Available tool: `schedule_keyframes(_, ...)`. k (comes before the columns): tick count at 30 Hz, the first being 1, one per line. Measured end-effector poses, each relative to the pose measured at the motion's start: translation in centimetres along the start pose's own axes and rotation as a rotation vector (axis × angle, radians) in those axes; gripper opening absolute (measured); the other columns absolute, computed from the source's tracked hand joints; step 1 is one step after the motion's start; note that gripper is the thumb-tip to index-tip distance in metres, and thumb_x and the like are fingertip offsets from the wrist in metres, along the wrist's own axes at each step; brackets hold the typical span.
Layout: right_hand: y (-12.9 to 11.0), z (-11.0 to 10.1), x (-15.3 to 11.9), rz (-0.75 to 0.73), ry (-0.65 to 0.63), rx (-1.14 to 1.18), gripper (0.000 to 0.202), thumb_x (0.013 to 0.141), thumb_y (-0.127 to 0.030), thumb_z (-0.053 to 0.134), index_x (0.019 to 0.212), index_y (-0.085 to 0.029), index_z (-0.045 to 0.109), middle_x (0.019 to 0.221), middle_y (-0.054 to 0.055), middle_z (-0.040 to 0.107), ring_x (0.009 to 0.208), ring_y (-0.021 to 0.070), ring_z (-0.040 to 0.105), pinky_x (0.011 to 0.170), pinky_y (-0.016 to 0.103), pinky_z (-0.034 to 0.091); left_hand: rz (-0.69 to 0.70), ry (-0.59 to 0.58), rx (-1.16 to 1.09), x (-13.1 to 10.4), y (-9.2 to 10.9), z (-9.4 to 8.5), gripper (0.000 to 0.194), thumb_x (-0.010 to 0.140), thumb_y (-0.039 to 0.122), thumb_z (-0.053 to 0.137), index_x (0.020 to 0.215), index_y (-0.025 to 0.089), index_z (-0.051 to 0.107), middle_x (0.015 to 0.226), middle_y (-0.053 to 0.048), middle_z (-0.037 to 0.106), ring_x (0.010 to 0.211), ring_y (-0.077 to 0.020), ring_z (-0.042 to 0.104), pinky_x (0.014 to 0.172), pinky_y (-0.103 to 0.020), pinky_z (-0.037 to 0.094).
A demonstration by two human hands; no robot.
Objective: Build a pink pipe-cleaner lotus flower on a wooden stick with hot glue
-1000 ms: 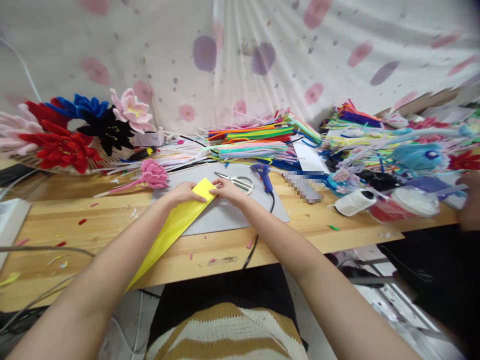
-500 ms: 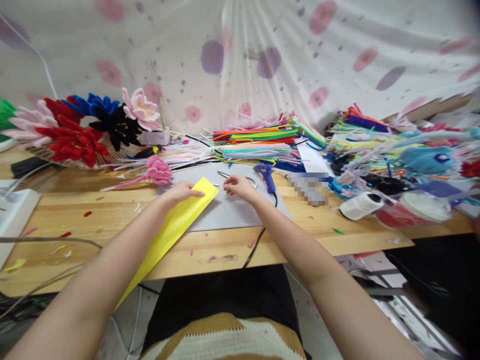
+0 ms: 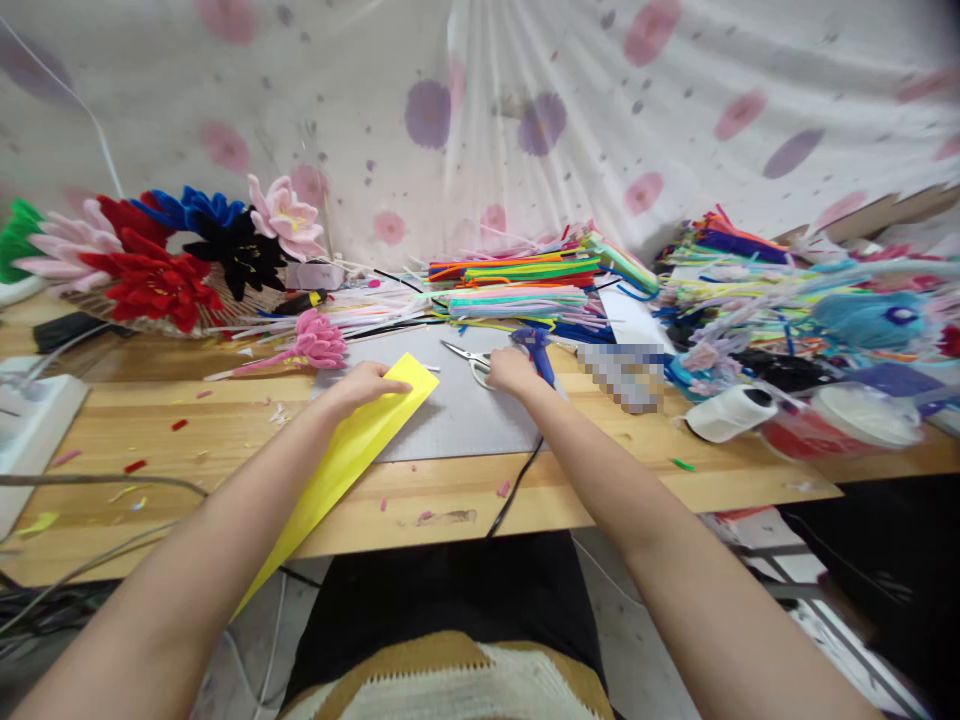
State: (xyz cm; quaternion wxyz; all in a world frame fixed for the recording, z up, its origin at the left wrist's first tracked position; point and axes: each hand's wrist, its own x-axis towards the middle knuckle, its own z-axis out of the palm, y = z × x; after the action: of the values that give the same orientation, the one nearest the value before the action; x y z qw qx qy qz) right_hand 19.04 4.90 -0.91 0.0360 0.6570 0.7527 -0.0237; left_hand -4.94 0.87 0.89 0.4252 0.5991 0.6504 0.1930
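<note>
A long yellow paper strip [image 3: 341,470] is pinched near its upper end by my left hand [image 3: 365,387]; its lower end hangs past the table's front edge. My right hand [image 3: 511,370] is at the handles of the scissors [image 3: 466,354], its fingers curled around them. The blades point up and left over the grey mat [image 3: 465,420]. Just behind my right hand lies a blue glue gun [image 3: 536,350]. To the left of the mat rests a pink pipe-cleaner flower [image 3: 316,342].
Bundles of coloured pipe cleaners [image 3: 517,275] line the back. Fuzzy flowers [image 3: 165,285] stand at the left beside a power strip [image 3: 37,430]. A white spool [image 3: 731,413] and plastic tub [image 3: 862,415] are at the right. Scraps dot the wooden table [image 3: 247,450].
My right hand has moved right, from above the mat to the scissors' handles, and its fingers have closed there. The left hand keeps holding the yellow paper in nearly the same place.
</note>
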Motion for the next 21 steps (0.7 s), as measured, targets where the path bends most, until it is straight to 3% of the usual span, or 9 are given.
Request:
schedule_keyframes(5, 1.1, -1.5, -0.1, 0.038, -0.13, 0.172, 0.028, 0.065, -0.028, 0.06, 0.088, -0.013, 0.063, 0.094, 0.012, 0.065, 0.086, 0.0224, 0.059, 0.067, 0.024, 0.042, -0.021, 0.011, -0.012, -0.1, -0.1, -0.2, 0.035, 0.05, 0.045, 0.071, 0.065, 0.014, 0.065, 0.047, 0.004, 0.052, 0.042, -0.0097, 0.043, 0.041, -0.021, 0.025)
schedule_keyframes(10, 2.4, -1.6, -1.5, -0.234, -0.282, 0.844, 0.03, 0.07, -0.036, 0.058, 0.09, -0.013, 0.056, 0.083, 0.004, 0.062, 0.07, 0.0113, 0.055, 0.059, 0.019, 0.04, -0.029, 0.011, -0.095, 0.5, -0.5, -0.8, 0.038, 0.048, 0.045, 0.072, 0.07, 0.015, 0.067, 0.053, 0.001, 0.059, 0.045, -0.0126, 0.05, 0.042, -0.022, 0.032)
schedule_keyframes(12, 2.4, -1.1, -2.0, -0.322, -0.321, 0.983, 0.035, 0.072, -0.043, 0.057, 0.091, -0.014, 0.053, 0.078, 0.002, 0.057, 0.066, 0.0087, 0.05, 0.057, 0.019, 0.039, -0.04, 0.0, -0.162, 0.8, -0.7, -0.9, 0.042, 0.047, 0.046, 0.073, 0.075, 0.015, 0.067, 0.059, -0.001, 0.063, 0.049, -0.015, 0.055, 0.045, -0.023, 0.037)
schedule_keyframes(15, 2.1, -0.6, -2.3, -0.387, -0.416, 1.023, 0.039, 0.07, -0.048, 0.058, 0.088, -0.014, 0.052, 0.073, -0.002, 0.05, 0.063, 0.0068, 0.046, 0.057, 0.019, 0.038, -0.053, -0.01, -0.269, 1.0, -0.8, -1.0, 0.046, 0.045, 0.046, 0.074, 0.077, 0.014, 0.067, 0.062, -0.003, 0.065, 0.052, -0.0171, 0.058, 0.047, -0.025, 0.041)
schedule_keyframes(21, 1.6, -1.2, -1.2, -0.393, -0.813, 1.069, 0.057, 0.065, -0.066, 0.052, 0.089, -0.013, 0.053, 0.068, -0.001, 0.051, 0.058, 0.0076, 0.048, 0.052, 0.021, 0.04, -0.062, -0.029, -0.365, 0.9, -0.8, -1.0, 0.047, 0.044, 0.044, 0.075, 0.079, 0.013, 0.067, 0.063, -0.005, 0.066, 0.052, -0.0187, 0.059, 0.05, -0.027, 0.043)
